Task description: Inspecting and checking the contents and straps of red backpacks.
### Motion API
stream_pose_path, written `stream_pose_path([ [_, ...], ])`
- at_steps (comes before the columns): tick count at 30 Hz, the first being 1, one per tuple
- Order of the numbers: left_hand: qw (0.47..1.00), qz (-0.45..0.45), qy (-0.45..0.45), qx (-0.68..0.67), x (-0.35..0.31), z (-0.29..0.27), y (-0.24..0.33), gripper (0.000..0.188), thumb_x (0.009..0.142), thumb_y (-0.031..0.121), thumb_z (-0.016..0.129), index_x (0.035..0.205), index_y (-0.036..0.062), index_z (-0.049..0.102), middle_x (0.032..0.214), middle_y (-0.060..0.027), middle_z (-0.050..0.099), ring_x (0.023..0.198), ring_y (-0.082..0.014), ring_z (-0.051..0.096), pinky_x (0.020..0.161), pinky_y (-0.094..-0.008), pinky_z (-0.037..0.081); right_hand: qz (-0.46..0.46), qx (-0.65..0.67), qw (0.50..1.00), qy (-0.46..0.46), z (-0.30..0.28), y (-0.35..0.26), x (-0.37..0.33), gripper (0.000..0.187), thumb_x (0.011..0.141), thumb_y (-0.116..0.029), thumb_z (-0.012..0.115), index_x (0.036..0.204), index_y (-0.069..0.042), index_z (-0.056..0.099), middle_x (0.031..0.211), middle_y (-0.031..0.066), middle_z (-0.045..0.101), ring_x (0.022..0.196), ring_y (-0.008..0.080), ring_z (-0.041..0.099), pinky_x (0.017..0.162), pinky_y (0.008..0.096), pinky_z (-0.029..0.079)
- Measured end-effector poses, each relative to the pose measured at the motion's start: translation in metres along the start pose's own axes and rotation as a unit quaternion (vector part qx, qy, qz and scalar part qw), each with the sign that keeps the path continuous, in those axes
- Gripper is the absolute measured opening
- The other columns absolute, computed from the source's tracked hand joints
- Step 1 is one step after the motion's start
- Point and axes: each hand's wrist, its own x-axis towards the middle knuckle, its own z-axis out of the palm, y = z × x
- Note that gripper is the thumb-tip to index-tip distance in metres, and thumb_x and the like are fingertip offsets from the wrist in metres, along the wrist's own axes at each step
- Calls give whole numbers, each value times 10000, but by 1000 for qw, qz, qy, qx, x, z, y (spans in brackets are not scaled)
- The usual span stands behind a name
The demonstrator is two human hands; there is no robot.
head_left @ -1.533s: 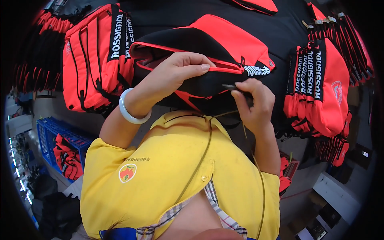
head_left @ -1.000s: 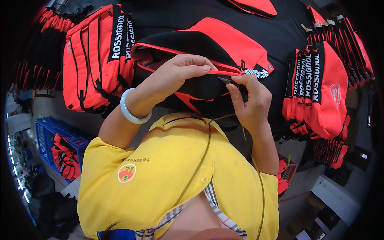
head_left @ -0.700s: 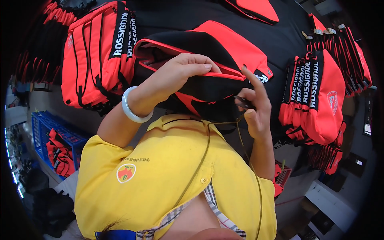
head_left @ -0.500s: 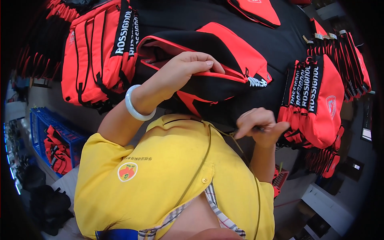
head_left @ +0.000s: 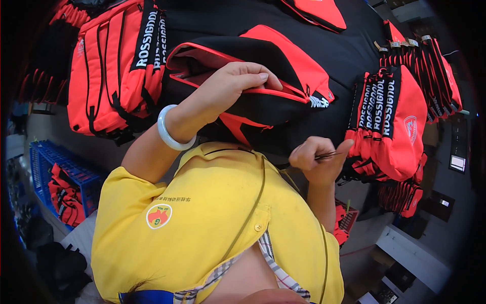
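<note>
A red-and-black bag (head_left: 273,109) lies on the black-covered table in front of me, its long zipped mouth gaping toward the left. My left hand (head_left: 243,83), with a pale bangle (head_left: 169,131) on the wrist, is curled at the near edge of that mouth; its fingertips dip inside and are partly hidden. My right hand (head_left: 316,159) is closed on a small dark pair of thread snips (head_left: 328,155), thin blades pointing right, apart from the bag. A cord (head_left: 248,213) hangs round my neck and runs toward the right hand.
Red backpacks (head_left: 101,71) are stacked on the left of the table (head_left: 202,17), more bags (head_left: 405,121) on the right. Another red bag (head_left: 324,12) lies at the far edge. A blue crate (head_left: 43,172) with red pieces stands low left; a red basket (head_left: 347,218) stands low right.
The view has shifted slightly, so everything sits a little further left. My right hand has turned, and the snips' blades now show. My left hand stays at the bag's mouth.
</note>
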Motion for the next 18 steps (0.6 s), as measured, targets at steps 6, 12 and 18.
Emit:
stream_pose_path([
  [6, 999, -1, -31, -34, 3, 1, -3, 268, 1024, 190, 516, 1058, 1, 702, 966, 4, 686, 890, -39, 613, 850, -200, 480, 110, -259, 947, 154, 8, -2, -2, 1208, 815, -932, 179, 1448, 79, 371, 519, -19, 413, 417, 46, 265, 424, 228, 162],
  [12, 1000, -18, -4, -18, 3, -1, -4, 271, 1022, 189, 521, 1052, 0, 712, 955, 13, 681, 831, -18, 576, 820, -186, 457, -27, 11, 996, 79, 0, -8, -7, 1092, 821, -931, 168, 1019, 71, 554, 524, -20, 395, 430, 56, 263, 450, 243, 211],
  [18, 1000, -7, -17, -11, 7, 0, -6, 265, 1021, 180, 517, 1048, -4, 706, 996, -3, 689, 896, -52, 614, 875, -203, 468, 128, -227, 956, 131, 3, 3, -15, 1280, 781, -961, 139, 1448, 104, 383, 534, 11, 495, 402, 66, 333, 425, 227, 230],
])
